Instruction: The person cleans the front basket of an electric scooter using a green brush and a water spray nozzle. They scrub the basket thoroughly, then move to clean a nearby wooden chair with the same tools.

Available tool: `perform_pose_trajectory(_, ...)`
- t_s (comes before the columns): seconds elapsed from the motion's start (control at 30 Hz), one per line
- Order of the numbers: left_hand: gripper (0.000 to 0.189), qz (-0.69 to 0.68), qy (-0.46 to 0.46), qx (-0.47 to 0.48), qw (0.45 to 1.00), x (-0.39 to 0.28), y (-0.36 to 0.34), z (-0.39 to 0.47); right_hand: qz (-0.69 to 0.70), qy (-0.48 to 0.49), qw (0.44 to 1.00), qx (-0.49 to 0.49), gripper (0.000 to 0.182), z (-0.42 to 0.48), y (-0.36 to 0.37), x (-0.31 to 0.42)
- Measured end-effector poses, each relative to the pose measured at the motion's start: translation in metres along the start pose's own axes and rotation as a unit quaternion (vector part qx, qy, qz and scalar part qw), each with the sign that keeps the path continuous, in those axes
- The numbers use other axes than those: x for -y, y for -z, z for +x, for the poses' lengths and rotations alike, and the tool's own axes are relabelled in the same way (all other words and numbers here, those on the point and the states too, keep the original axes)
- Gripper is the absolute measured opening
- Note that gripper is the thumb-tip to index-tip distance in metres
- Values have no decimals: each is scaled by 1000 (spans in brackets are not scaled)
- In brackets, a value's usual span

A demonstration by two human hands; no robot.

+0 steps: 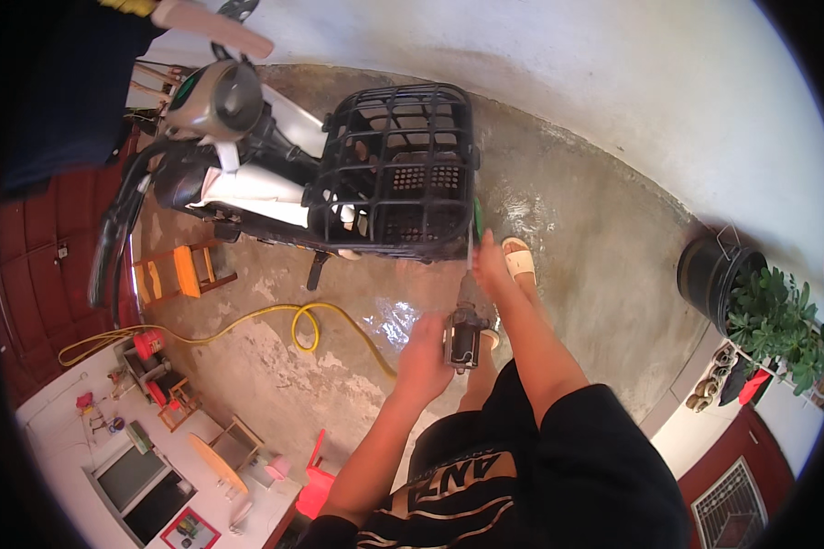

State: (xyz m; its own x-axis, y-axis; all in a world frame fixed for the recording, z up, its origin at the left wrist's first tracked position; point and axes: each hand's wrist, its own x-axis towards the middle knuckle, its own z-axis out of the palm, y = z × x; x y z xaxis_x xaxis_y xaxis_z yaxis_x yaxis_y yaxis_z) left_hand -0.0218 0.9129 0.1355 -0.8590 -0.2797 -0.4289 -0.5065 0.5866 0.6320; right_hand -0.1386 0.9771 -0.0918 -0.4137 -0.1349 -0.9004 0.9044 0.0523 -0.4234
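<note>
My left hand (424, 357) is closed round a dark spray gun (463, 337) with a partly see-through body. A thin pale rod rises from it towards the front of a black grid basket (391, 171) on an electric scooter. Beside the rod, my right hand (491, 266) is at the basket's lower right corner, its fingers round a green object (478, 218); blur and the basket hide its shape. The scooter's round headlight (237, 99) and handlebar (120, 233) lie left of the basket. Wet patches (391, 321) shine on the concrete.
A yellow hose (247, 314) loops over the floor and runs behind my left forearm. A wooden stool (189, 271) stands by the red door (62, 274). Dark fabric (69, 89) covers the top left. A black bucket (717, 281) and leafy plants (772, 316) stand at the right wall.
</note>
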Motion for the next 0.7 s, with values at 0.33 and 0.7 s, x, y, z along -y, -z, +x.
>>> perform_pose_trajectory(0.33,54,6,85,8,996,-28,-7,71,-238,206,949,5,54,3,-3,32)
perform_pose_trajectory(0.7,50,12,87,27,996,-48,-25,101,-425,332,842,-10,37,78,-3,53)
